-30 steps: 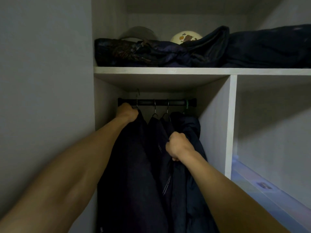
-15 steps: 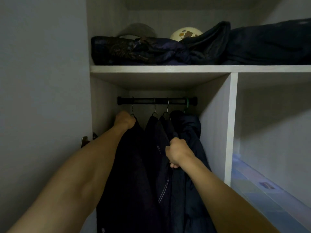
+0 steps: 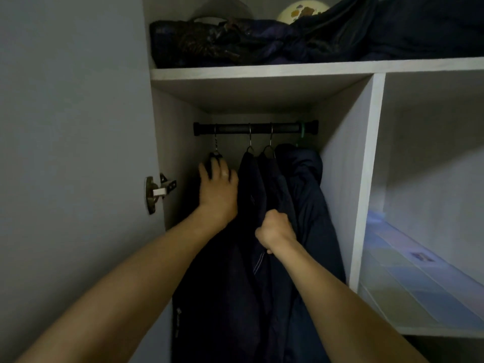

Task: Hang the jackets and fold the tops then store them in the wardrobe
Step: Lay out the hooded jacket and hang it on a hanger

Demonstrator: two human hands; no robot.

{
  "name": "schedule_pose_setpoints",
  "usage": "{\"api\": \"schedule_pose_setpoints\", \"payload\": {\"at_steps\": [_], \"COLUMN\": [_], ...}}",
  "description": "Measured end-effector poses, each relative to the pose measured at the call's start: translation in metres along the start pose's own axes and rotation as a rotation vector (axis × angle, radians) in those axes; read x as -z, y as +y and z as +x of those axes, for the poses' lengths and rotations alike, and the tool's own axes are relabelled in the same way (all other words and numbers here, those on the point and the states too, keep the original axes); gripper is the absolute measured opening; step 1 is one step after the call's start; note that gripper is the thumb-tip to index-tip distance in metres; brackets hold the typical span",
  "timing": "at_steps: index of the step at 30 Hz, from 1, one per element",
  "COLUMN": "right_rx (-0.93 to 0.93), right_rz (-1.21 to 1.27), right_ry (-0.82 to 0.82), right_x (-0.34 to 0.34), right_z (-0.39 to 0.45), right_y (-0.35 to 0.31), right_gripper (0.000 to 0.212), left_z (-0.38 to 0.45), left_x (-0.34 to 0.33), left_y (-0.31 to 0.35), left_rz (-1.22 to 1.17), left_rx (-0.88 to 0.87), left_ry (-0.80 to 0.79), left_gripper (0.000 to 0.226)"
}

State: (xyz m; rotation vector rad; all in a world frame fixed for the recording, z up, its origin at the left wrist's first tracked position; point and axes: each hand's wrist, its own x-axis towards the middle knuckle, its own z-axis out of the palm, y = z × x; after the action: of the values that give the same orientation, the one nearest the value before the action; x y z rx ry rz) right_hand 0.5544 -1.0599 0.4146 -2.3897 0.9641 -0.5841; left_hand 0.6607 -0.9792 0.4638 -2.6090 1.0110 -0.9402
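Observation:
A black rod point(image 3: 256, 127) spans the narrow wardrobe compartment. Several dark jackets hang from it on wire hangers. The leftmost jacket point(image 3: 209, 284) hangs by its hook point(image 3: 216, 144) at the rod's left end. My left hand point(image 3: 218, 187) rests on that jacket's shoulder just below the hook, fingers spread. My right hand point(image 3: 275, 231) grips a fold of the neighbouring dark jacket point(image 3: 255, 184) and holds it to the right. A puffy navy jacket point(image 3: 306, 195) fills the right side of the compartment.
The top shelf point(image 3: 262, 72) carries bundled dark clothes, a pale ball point(image 3: 301, 10) and a cap. The wardrobe door point(image 3: 73, 153) stands at my left with its hinge point(image 3: 157, 192). The right compartment point(image 3: 419, 271) has a patterned liner on its floor.
My left hand has come down from the rod; the hook now hangs there and the fingers have loosened onto the jacket's shoulder. My right hand keeps its grip, slightly lower.

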Motion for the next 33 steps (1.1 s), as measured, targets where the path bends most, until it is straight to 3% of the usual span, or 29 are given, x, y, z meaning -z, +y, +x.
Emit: {"api": "schedule_pose_setpoints", "payload": {"at_steps": [2,4,7,10,12,15,16,19,21,22,25,28,31,33], "right_rx": [0.011,0.055,0.163,0.308,0.393,0.456,0.438,0.279,0.298,0.349,0.483,0.473,0.344,0.263], "right_rz": [-0.048,-0.117,-0.247,-0.322,-0.243,-0.122,-0.128,-0.256,-0.230,-0.185,-0.154,-0.265,-0.309,-0.321], "right_ry": [-0.012,0.017,0.192,0.311,0.417,0.567,0.535,0.299,0.340,0.403,0.617,0.689,0.646,0.560], "right_x": [-0.008,-0.010,-0.007,-0.011,-0.016,-0.028,-0.032,-0.038,-0.040,-0.043,-0.056,-0.059,-0.059,-0.064], "right_z": [-0.005,-0.015,-0.030,-0.045,-0.051,-0.056,-0.057,-0.060,-0.060,-0.062,-0.066,-0.067,-0.069,-0.070], "right_y": [0.006,0.013,0.026,0.042,0.046,0.050,0.051,0.055,0.057,0.057,0.066,0.074,0.080,0.081], "right_gripper": [0.021,0.018,0.011,0.023,0.041,0.053,0.053,0.026,0.005,0.004,0.019,0.044,0.072,0.082], "left_z": [-0.031,-0.062,-0.099,-0.115,-0.106,-0.082,-0.074,-0.063,-0.070,-0.077,-0.106,-0.120,-0.122,-0.124], "left_x": [-0.023,-0.054,-0.092,-0.110,-0.105,-0.101,-0.104,-0.105,-0.100,-0.097,-0.091,-0.095,-0.096,-0.101], "left_y": [0.023,0.035,0.041,0.045,0.043,0.036,0.032,0.022,0.023,0.025,0.032,0.034,0.030,0.030], "left_rz": [0.032,-0.082,-0.386,-0.534,-0.605,-0.781,-0.841,-0.970,-1.059,-1.101,-1.020,-0.772,-0.859,-0.989], "left_rx": [-0.122,-0.147,0.057,0.228,0.285,0.240,0.194,0.132,0.179,0.220,0.239,0.242,0.362,0.357], "left_ry": [-0.049,0.053,0.211,0.203,0.194,0.062,-0.008,-0.206,-0.133,-0.044,0.237,0.429,0.341,0.220], "left_gripper": [0.082,0.079,0.108,0.125,0.126,0.121,0.117,0.103,0.085,0.074,0.053,0.059,0.088,0.095]}}
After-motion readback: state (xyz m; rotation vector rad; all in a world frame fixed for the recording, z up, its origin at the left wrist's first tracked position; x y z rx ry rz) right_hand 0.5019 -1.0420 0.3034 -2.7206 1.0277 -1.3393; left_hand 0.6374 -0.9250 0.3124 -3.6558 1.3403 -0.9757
